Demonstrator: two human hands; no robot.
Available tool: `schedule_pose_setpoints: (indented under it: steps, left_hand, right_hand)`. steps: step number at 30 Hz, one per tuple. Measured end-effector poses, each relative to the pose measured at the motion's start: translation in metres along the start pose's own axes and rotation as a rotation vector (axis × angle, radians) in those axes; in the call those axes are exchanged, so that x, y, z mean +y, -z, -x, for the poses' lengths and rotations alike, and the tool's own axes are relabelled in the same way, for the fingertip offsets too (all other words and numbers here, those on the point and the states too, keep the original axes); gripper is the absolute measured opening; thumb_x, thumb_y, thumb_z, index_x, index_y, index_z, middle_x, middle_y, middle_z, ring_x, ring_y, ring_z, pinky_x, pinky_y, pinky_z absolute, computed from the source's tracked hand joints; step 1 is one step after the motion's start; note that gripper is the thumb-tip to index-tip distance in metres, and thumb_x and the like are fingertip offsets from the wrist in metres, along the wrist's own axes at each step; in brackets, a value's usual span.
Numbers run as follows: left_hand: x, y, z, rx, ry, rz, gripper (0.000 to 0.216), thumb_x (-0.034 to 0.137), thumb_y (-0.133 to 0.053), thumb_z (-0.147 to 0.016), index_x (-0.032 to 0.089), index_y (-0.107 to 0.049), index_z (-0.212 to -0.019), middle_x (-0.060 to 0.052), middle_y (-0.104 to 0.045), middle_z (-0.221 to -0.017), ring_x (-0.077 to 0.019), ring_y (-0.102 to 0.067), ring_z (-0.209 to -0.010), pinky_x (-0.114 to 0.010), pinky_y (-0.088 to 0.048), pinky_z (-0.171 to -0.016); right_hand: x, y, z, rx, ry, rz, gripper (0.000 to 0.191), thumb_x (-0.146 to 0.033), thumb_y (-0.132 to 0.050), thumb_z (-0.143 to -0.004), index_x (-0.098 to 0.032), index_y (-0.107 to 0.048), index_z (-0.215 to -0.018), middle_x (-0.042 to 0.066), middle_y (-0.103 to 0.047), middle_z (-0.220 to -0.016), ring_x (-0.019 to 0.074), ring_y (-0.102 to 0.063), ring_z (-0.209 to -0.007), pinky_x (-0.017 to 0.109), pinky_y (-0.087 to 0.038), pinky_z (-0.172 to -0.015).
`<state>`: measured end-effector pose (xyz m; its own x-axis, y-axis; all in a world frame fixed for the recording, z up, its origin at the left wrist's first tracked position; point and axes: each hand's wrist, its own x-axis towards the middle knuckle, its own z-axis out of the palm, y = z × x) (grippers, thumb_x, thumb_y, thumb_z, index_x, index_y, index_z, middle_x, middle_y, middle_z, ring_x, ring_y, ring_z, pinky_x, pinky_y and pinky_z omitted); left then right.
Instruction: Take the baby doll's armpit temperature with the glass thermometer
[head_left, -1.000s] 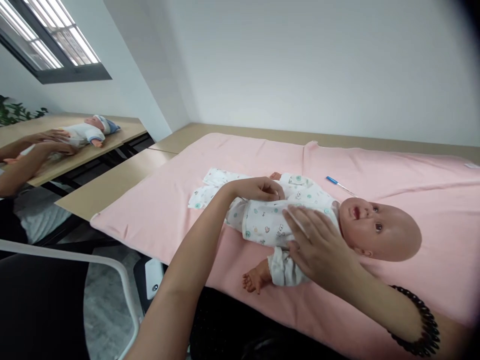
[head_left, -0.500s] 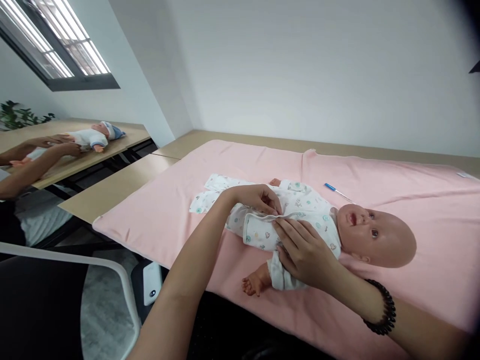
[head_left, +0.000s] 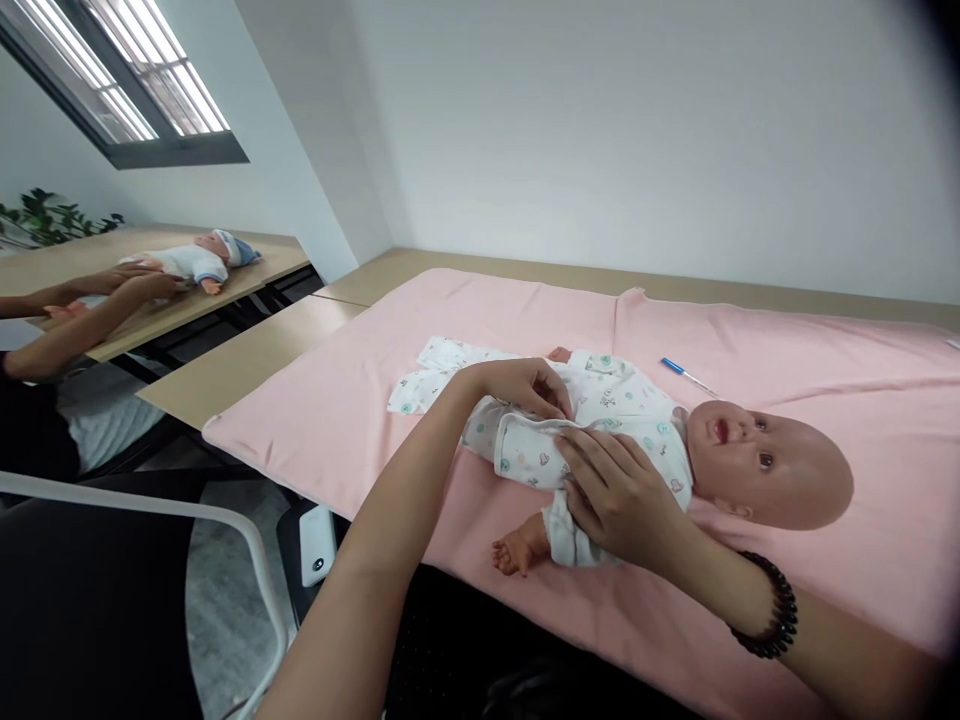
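Observation:
A bald baby doll (head_left: 776,465) lies on its back, head to the right, on a pink blanket (head_left: 300,420). It wears a white printed shirt (head_left: 532,455) with matching trousers (head_left: 424,380). At the front opening of the shirt, my left hand (head_left: 525,385) is closed, its fingertips pinching the edge. My right hand (head_left: 626,495) wears a dark beaded bracelet (head_left: 772,605) on the wrist. Its bent fingers grip the same edge over the doll's chest, close to my left fingertips. What lies between the fingertips is hidden.
A thermometer-like stick with a blue end (head_left: 686,375) lies beyond the doll. Near the front edge, a white phone-like device (head_left: 318,545) rests on a dark seat beside a white-framed chair (head_left: 247,560). At another table, a co-worker's hands (head_left: 142,282) touch a second doll (head_left: 202,260).
The view has shifted slightly, so the scene sits a little further right and higher. Both my hands stay at the shirt's front edge with almost no change.

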<state>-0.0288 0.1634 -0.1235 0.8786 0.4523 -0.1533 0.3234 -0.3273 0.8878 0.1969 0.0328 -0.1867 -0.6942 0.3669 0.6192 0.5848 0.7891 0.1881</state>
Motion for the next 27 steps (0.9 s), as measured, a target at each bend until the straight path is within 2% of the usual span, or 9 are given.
schedule_pose_setpoints:
  steps: [5, 9, 11, 14, 16, 21, 27]
  left_hand:
    - [-0.0025, 0.0010, -0.0003, 0.005, 0.024, 0.002, 0.030, 0.042, -0.075, -0.086, 0.020, -0.078, -0.106, -0.006, -0.074, -0.090, -0.0137, -0.063, -0.079, -0.025, -0.048, -0.069]
    - [-0.0002, 0.0006, 0.0005, 0.010, 0.067, -0.015, 0.036, 0.049, -0.071, -0.088, 0.018, -0.078, -0.105, -0.004, -0.070, -0.082, -0.0120, -0.057, -0.069, -0.025, -0.043, -0.062]
    - [0.0018, 0.0000, 0.0009, 0.015, 0.074, -0.019, 0.036, 0.050, -0.072, -0.087, 0.019, -0.078, -0.104, -0.004, -0.070, -0.083, -0.0123, -0.057, -0.071, -0.025, -0.044, -0.063]
    - [0.0041, -0.0011, 0.0008, 0.008, 0.062, 0.001, 0.034, 0.046, -0.079, -0.080, 0.020, -0.078, -0.103, -0.004, -0.071, -0.087, -0.0139, -0.061, -0.078, -0.026, -0.048, -0.071]
    - [0.0046, -0.0016, 0.0004, 0.007, 0.064, 0.004, 0.034, 0.044, -0.082, -0.078, 0.020, -0.077, -0.102, -0.003, -0.070, -0.084, -0.0138, -0.062, -0.077, -0.026, -0.049, -0.070]
    - [0.0014, -0.0012, -0.0009, 0.006, 0.053, 0.013, 0.030, 0.039, -0.080, -0.080, 0.020, -0.076, -0.103, -0.002, -0.068, -0.079, -0.0129, -0.061, -0.074, -0.025, -0.049, -0.067]
    - [-0.0009, -0.0007, -0.0021, 0.016, 0.040, 0.000, 0.026, 0.034, -0.077, -0.081, 0.021, -0.076, -0.103, -0.003, -0.071, -0.088, -0.0143, -0.063, -0.081, -0.026, -0.051, -0.074]
  right_hand:
    - [-0.0020, -0.0008, 0.0004, -0.015, -0.049, 0.003, 0.045, -0.022, -0.053, -0.097, -0.002, -0.059, -0.137, 0.021, -0.062, -0.137, 0.0327, -0.058, -0.119, 0.050, -0.048, -0.099]
    - [-0.0022, -0.0014, 0.0012, -0.026, -0.060, -0.007, 0.045, -0.022, -0.053, -0.097, -0.002, -0.059, -0.137, 0.022, -0.062, -0.137, 0.0329, -0.058, -0.120, 0.050, -0.048, -0.101]
    - [-0.0021, -0.0012, 0.0014, -0.018, -0.060, -0.006, 0.044, -0.022, -0.054, -0.097, -0.002, -0.059, -0.136, 0.022, -0.061, -0.138, 0.0333, -0.057, -0.120, 0.050, -0.048, -0.101]
    - [-0.0021, -0.0010, 0.0016, -0.007, -0.062, -0.014, 0.044, -0.020, -0.055, -0.096, -0.001, -0.060, -0.135, 0.022, -0.060, -0.139, 0.0341, -0.057, -0.121, 0.051, -0.048, -0.101]
    - [-0.0021, -0.0012, 0.0017, -0.009, -0.066, -0.021, 0.045, -0.020, -0.055, -0.095, -0.001, -0.060, -0.135, 0.022, -0.059, -0.141, 0.0344, -0.056, -0.122, 0.051, -0.047, -0.101]
    - [-0.0021, -0.0024, 0.0029, -0.015, -0.075, -0.006, 0.046, -0.022, -0.056, -0.095, -0.002, -0.060, -0.136, 0.022, -0.058, -0.142, 0.0351, -0.056, -0.123, 0.051, -0.047, -0.102]
    - [-0.0024, -0.0015, 0.0035, -0.033, -0.098, -0.003, 0.047, -0.023, -0.057, -0.095, -0.003, -0.059, -0.137, 0.022, -0.056, -0.145, 0.0348, -0.055, -0.125, 0.051, -0.048, -0.104]
